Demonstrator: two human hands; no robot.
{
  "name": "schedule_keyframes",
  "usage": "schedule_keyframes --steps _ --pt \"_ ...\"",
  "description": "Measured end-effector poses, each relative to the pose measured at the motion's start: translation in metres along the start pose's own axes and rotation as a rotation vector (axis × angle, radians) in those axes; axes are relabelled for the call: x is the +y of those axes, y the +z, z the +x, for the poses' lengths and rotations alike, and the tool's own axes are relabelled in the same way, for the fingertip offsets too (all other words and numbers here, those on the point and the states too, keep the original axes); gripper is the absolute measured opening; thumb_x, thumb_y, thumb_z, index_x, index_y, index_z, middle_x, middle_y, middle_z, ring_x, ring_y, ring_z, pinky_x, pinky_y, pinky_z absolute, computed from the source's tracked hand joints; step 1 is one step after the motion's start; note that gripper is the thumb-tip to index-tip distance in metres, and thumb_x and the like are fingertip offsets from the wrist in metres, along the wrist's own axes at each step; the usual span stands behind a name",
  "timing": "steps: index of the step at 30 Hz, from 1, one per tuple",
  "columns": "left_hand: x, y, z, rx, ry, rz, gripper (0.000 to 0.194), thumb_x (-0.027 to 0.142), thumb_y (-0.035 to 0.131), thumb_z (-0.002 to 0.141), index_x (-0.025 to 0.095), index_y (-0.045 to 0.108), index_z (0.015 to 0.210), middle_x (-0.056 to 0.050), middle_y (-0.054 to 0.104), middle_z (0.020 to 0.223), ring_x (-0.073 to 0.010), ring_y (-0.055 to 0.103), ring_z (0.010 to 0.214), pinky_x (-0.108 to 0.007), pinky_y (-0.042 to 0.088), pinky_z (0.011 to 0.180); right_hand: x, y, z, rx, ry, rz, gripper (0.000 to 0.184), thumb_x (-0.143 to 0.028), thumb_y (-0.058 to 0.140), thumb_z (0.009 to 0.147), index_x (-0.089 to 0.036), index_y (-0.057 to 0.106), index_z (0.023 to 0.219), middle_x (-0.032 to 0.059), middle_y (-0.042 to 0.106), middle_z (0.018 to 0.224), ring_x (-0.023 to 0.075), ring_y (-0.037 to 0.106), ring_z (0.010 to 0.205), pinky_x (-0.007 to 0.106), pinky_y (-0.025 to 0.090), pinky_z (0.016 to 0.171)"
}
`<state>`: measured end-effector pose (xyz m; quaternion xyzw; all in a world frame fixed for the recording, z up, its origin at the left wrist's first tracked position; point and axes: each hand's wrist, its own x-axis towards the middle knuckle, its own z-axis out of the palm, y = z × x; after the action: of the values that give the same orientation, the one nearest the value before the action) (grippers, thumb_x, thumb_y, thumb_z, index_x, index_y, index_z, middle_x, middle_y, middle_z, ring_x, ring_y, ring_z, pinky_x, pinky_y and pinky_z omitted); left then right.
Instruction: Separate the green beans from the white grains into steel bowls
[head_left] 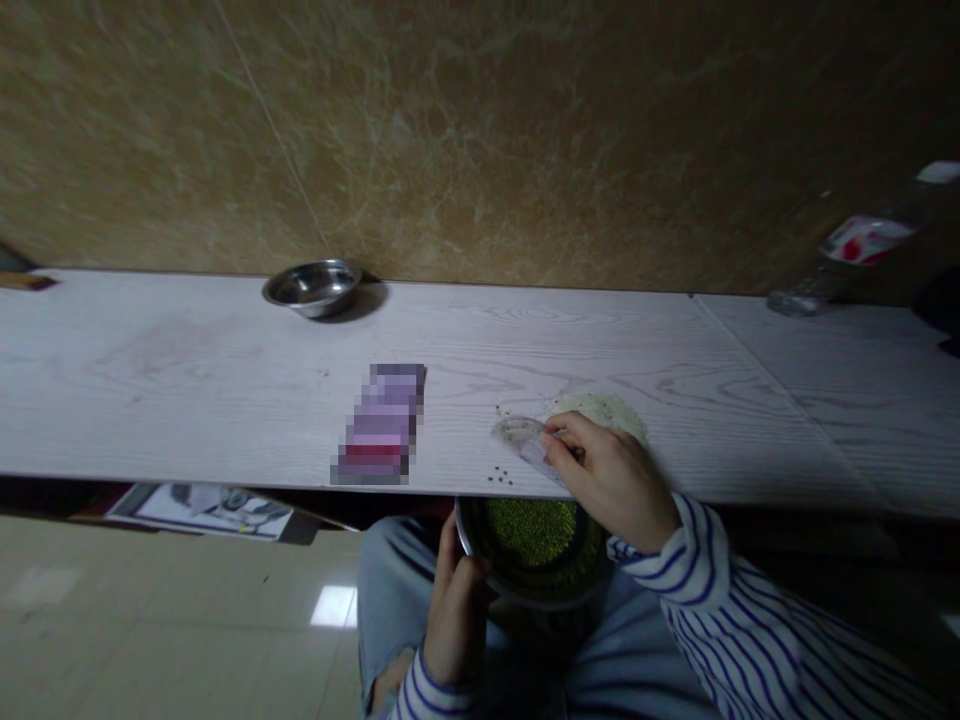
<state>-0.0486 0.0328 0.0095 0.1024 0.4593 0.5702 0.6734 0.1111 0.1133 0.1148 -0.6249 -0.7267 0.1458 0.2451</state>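
My left hand (457, 605) is closed on the rim of a metal bowl (555, 595), held just below the table's front edge above my lap. Green beans, which look like mung beans (532, 530), lie inside it. Between the fingers and thumb of my right hand (619, 480) is a thin, clear plastic piece (519, 437), tilted over the table near its front edge. Its exact kind is unclear. Behind that hand a pile of white grains like rice (600, 408) spreads on the table, partly hidden. Several loose beans (500, 475) are scattered beside the plastic piece.
An empty-looking shallow metal bowl (313, 290) stands by the wall on the white wood-grain table (187, 400). A flat rectangular item, pixelated (381, 425), lies left of my hands. A clear plastic bottle (847, 250) stands far right. Below the edge sits an open drawer (217, 512).
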Motion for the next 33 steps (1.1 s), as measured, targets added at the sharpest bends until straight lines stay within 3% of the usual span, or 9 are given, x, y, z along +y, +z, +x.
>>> schedule_keyframes --steps 11,16,20,26,33 --pt "-0.003 -0.001 0.001 -0.014 0.034 -0.012 0.062 0.024 0.064 0.07 0.025 0.058 0.131 -0.009 0.066 0.126 -0.0334 0.058 0.116 -0.045 0.047 0.091 0.023 -0.012 0.0 0.103 0.084 -0.021 0.018 -0.031 0.051 0.09 -0.02 0.065 0.096 0.0018 0.074 0.068 0.0179 0.065 0.056 0.027 0.042 0.053" --pt "0.0 0.002 -0.002 -0.027 0.049 -0.042 0.059 0.023 0.065 0.07 0.026 0.06 0.128 -0.009 0.067 0.128 -0.0332 0.056 0.121 -0.046 0.044 0.098 0.018 -0.023 0.02 0.117 0.071 -0.018 0.015 -0.031 0.053 0.089 -0.021 0.064 0.094 0.0023 0.075 0.073 0.0181 0.067 0.059 0.027 0.042 0.055" --pt "0.001 0.0 -0.001 -0.016 0.052 -0.029 0.057 0.023 0.065 0.07 0.026 0.061 0.126 -0.007 0.069 0.121 -0.0311 0.06 0.113 -0.046 0.044 0.098 0.017 -0.021 0.056 0.0 0.047 -0.002 0.01 -0.026 0.054 0.088 -0.022 0.063 0.09 0.0029 0.076 0.076 0.0172 0.067 0.062 0.026 0.043 0.057" --pt "0.0 -0.005 -0.001 -0.032 0.042 -0.073 0.061 0.021 0.065 0.07 0.024 0.057 0.13 -0.008 0.068 0.12 -0.0307 0.061 0.108 -0.048 0.043 0.099 0.02 -0.004 0.112 -0.209 -0.044 0.207 0.006 -0.022 0.056 0.087 -0.02 0.061 0.087 0.0017 0.072 0.071 0.0146 0.063 0.063 0.024 0.043 0.058" --pt "-0.001 -0.009 0.0 -0.04 0.046 -0.08 0.061 0.022 0.064 0.071 0.026 0.057 0.131 -0.008 0.065 0.129 -0.0339 0.054 0.122 -0.047 0.041 0.101 0.005 0.009 0.133 -0.429 -0.117 0.275 0.007 -0.017 0.057 0.086 -0.017 0.063 0.089 0.0001 0.067 0.066 0.0128 0.061 0.061 0.024 0.044 0.06"
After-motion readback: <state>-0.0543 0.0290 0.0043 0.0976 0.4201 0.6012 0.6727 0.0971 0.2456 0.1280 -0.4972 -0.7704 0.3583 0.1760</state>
